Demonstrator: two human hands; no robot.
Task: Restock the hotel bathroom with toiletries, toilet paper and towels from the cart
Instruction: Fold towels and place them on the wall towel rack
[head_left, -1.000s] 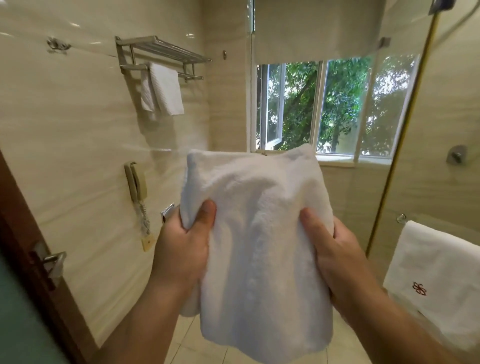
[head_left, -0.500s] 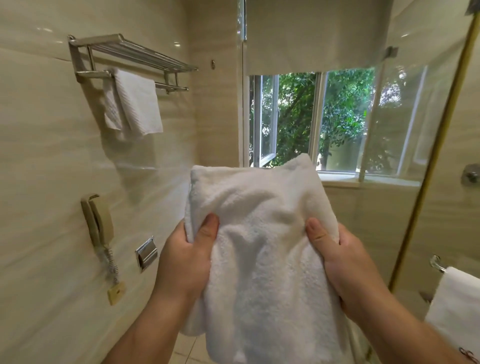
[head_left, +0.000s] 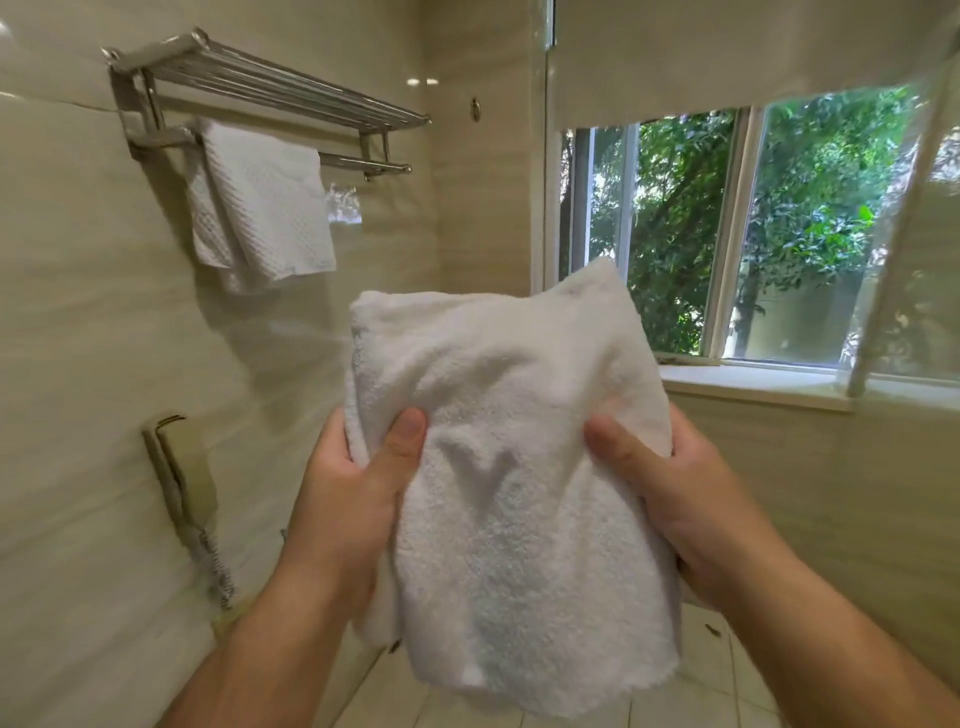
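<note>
The left hand (head_left: 343, 499) and right hand (head_left: 670, 499) grasp the folded towel's (head_left: 519, 467) side edges, the wall rack (head_left: 270, 98) at ten o'clock with open air between.

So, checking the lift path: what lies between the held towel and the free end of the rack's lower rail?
Nothing: the head view shows only bare wall tile between held towel and lower rail; the hung towel is further left.

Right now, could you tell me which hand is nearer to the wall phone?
Left. The left hand grips the white towel just right of the wall phone; the right hand grips the towel's opposite side, farther from it.
</note>
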